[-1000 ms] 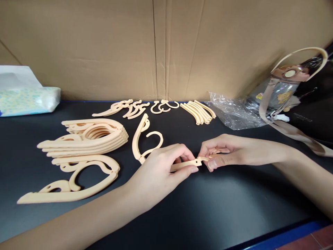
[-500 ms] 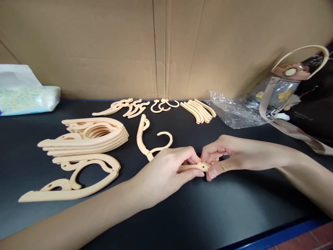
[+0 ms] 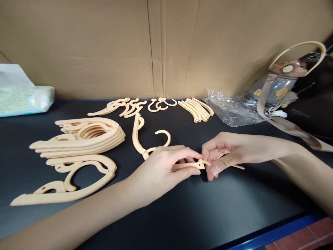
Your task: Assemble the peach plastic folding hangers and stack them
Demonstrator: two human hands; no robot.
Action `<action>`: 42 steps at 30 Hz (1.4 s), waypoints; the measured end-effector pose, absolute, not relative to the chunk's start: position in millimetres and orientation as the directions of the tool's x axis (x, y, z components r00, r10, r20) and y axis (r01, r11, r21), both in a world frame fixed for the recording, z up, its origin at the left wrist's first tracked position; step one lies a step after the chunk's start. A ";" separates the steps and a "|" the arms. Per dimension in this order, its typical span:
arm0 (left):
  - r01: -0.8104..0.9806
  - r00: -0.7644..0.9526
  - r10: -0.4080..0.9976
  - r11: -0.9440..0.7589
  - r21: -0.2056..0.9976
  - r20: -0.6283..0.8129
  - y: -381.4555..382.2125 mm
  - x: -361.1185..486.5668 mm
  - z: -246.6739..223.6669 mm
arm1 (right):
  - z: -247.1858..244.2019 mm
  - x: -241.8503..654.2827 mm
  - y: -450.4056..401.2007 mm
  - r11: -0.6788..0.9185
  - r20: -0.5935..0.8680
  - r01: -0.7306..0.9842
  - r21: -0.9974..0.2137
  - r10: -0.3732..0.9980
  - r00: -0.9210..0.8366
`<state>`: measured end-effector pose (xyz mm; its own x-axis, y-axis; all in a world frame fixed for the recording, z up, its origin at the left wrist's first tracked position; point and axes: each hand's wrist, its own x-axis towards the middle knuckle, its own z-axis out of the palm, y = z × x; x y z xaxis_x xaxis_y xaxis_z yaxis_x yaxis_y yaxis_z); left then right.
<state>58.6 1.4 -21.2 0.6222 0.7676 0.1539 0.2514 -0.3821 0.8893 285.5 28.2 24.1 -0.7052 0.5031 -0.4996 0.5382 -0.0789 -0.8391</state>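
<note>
My left hand (image 3: 166,170) is closed around a beige hanger arm (image 3: 186,166), whose tip with a small hole sticks out past the thumb. My right hand (image 3: 221,156) pinches a thin beige strip (image 3: 238,167) between thumb and fingers. One end of that strip meets the arm's tip; the other points right. Behind my left hand lies a folding clothes hanger (image 3: 136,133) with a curved hook (image 3: 168,137). My left hand hides its lower part, so I cannot tell whether the held arm belongs to it.
Stacked folded hangers (image 3: 78,140) lie at left, with a single folded hanger (image 3: 65,198) in front. Along the back are loose arms (image 3: 108,107), hooks (image 3: 154,106) and curved strips (image 3: 196,110). A plastic bag (image 3: 229,111), a strapped bottle (image 3: 281,85) and a tissue pack (image 3: 26,99) stand around.
The thin strip now shows on both sides of my right fingers, its free end pointing right. My hands stay close together, and the whole view has shifted slightly.
</note>
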 end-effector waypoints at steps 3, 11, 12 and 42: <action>0.263 0.630 0.762 -0.394 0.881 0.153 0.5 58.5 -20.2 | 22.0 285.5 27.4 -0.087 -0.505 0.539 -0.838 0.497 -0.706; 0.303 0.650 0.745 -0.438 0.846 0.152 -0.4 58.9 -19.5 | 27.8 281.2 16.4 0.088 -0.474 0.622 -0.778 0.567 -0.674; 0.315 0.647 0.749 -0.437 0.843 0.146 -0.5 59.0 -19.9 | 28.3 280.3 14.9 0.120 -0.457 0.632 -0.766 0.588 -0.667; 0.659 0.226 0.926 -0.373 0.653 0.302 7.5 46.7 -38.1 | 27.6 293.4 13.4 0.676 -0.124 0.608 -0.416 0.620 -0.775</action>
